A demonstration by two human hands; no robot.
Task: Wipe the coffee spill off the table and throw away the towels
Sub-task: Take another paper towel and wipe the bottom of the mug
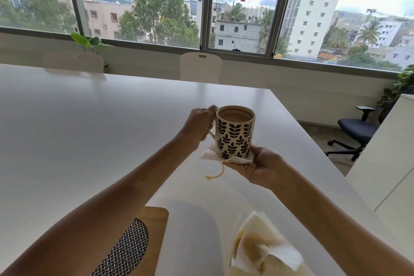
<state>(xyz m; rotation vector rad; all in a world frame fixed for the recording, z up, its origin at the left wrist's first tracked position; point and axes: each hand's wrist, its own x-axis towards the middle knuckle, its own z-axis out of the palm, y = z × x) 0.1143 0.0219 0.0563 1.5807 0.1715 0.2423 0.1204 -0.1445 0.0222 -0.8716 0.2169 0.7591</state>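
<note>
The left hand (198,126) is gripping the mug (235,133) handle while the right hand (257,167) is holding a towel (228,159) under it; a coffee ring (216,175) is remaining on the surface (89,119) below the mug, and 1 stained towel pile (264,246) nearer the person is awaiting disposal.

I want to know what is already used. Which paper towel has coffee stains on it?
The crumpled paper towel lying on the table's near edge shows brown stains. The towel under the mug, in the right hand, looks white.
</note>
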